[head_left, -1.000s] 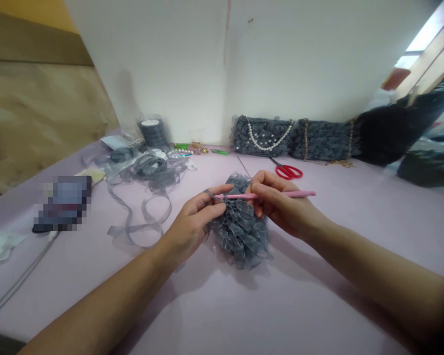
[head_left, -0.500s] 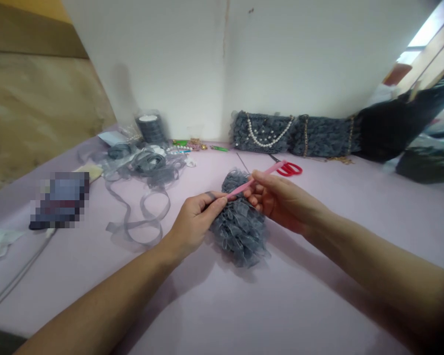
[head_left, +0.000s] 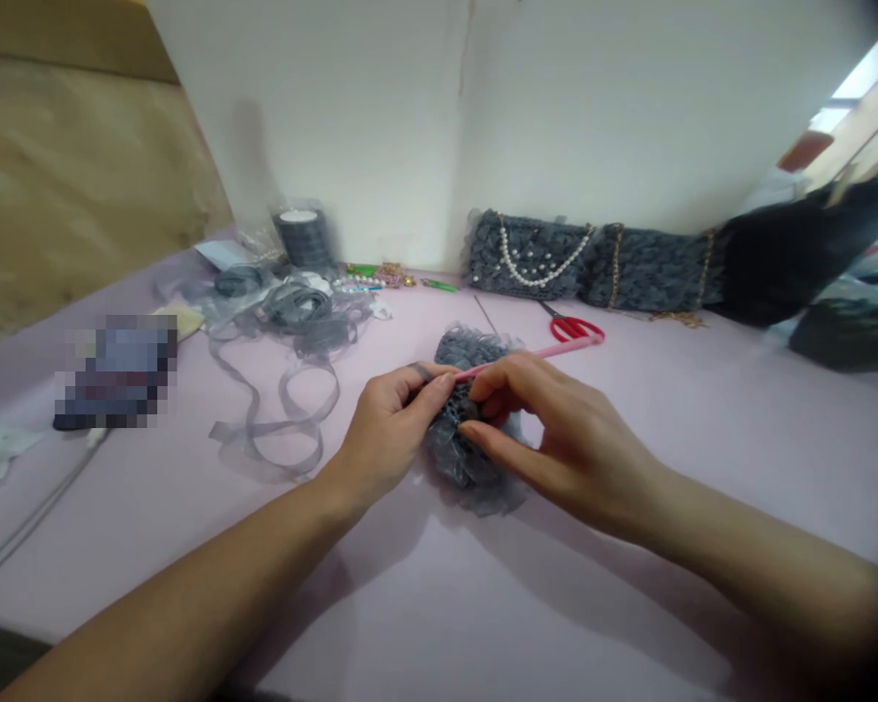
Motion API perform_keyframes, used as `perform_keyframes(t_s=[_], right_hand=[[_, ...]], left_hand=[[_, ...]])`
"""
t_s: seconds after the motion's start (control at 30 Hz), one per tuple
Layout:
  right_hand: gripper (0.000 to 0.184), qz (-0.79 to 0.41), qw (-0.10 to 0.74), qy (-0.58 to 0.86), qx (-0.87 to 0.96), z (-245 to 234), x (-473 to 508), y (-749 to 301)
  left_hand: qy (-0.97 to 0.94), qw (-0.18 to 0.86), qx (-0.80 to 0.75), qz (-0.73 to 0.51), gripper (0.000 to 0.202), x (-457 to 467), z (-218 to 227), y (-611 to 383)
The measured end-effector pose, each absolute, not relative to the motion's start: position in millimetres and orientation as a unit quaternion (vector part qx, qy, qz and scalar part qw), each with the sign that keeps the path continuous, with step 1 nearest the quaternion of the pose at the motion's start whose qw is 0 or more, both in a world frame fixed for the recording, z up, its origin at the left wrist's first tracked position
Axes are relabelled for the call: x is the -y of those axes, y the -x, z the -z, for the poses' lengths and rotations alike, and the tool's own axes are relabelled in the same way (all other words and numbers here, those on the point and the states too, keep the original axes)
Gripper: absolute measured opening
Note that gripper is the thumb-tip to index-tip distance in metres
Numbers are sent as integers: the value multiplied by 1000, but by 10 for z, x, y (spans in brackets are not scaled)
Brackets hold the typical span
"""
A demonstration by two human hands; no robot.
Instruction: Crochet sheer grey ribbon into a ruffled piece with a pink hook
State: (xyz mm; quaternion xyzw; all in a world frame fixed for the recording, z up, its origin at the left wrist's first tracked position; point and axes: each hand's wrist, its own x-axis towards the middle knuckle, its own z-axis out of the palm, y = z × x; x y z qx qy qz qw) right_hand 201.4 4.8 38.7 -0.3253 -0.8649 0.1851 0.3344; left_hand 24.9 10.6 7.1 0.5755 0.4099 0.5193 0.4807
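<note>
The left hand (head_left: 391,424) pinches a pink crochet hook (head_left: 567,347) against gray ruffled crochet-work (head_left: 459,463); the right hand (head_left: 581,439), slightly parted, spans it, hold unclear.

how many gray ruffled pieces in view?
3: one piece between the left hand and right hand; one by the wall with white beads; one to its right with a gold chain. The black item could hide more.
</note>
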Motion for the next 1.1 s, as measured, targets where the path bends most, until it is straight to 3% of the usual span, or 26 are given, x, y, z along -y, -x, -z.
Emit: perform_keyframes(t_s=[0.3,0.57,0.67,1.1], right_hand=[[9,-223,343,353,841,-266,-110,-1961],[19,-541,388,371,647,-220,-192,-1955],[18,-611,413,342,583,-194,-228,-1945],[16,-595,437,283,612,-133,-210,-1926]], left_hand=[[-587,465,-413,-518,25,-108,-29,-248],[-567,480,-419,-521,27,-149,26,-245],[-556,489,-422,-524,28,-155,25,-231],[-563,467,-428,-531,24,-155,17,-238]])
